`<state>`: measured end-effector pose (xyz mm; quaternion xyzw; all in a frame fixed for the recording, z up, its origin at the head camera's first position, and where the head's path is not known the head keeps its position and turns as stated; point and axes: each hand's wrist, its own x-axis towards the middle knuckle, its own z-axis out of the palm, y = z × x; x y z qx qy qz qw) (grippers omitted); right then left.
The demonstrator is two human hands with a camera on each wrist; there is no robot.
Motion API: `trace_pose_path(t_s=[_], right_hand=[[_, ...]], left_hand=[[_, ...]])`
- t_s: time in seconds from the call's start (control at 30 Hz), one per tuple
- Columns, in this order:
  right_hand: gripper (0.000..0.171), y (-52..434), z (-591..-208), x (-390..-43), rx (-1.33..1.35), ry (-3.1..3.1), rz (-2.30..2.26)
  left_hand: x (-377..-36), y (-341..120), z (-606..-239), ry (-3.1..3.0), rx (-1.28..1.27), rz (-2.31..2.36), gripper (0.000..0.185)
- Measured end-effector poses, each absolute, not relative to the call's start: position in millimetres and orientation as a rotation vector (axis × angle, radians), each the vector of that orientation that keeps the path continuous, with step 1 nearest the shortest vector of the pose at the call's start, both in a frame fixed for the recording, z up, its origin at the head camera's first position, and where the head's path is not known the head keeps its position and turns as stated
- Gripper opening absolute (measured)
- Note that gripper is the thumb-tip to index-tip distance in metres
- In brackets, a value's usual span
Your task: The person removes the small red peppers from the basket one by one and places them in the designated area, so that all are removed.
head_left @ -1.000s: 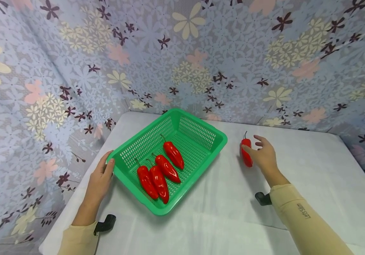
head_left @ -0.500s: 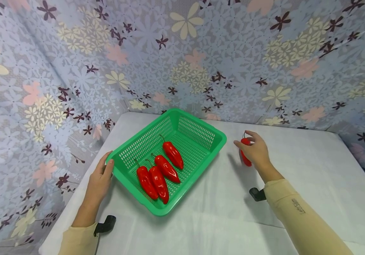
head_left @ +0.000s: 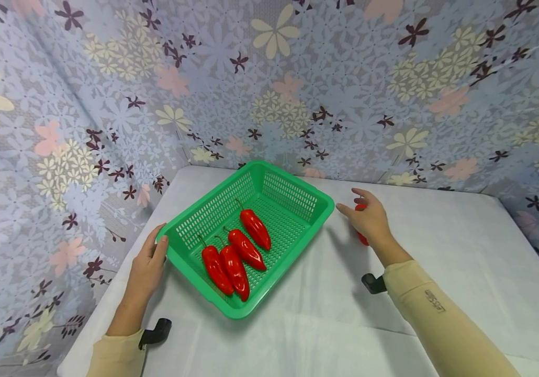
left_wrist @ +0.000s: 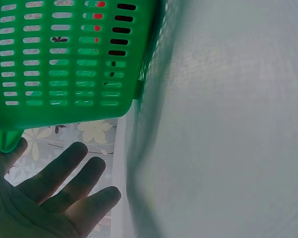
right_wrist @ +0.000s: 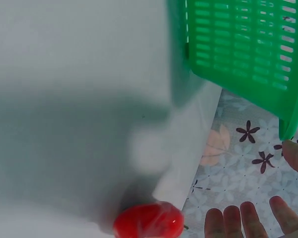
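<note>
At the left, the left hand (head_left: 146,267) rests with straight fingers against the near-left corner of a green basket (head_left: 298,183) on the white bench (head_left: 462,251). Four red peppers (head_left: 236,251) lie inside the basket. Just right of the basket, the right hand (head_left: 369,220) hovers with its grip open over a fifth red pepper (right_wrist: 149,221), which lies on the bench.

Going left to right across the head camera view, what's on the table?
Left hand → green basket holding four red peppers → right hand over a fifth pepper.
</note>
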<state>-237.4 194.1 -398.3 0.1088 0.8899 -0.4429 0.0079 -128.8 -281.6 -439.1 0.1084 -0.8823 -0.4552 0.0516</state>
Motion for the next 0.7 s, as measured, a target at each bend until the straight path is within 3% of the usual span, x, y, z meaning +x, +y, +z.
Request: trace_pose_path(t_s=[0.7], right_hand=[[0.068, 168.7, -378.0, -239.8, 0.167, 2.767, -1.51]], left_hand=[[-127.8, -281.1, -438.5, -2.683, 0.335, -1.383, 0.063]])
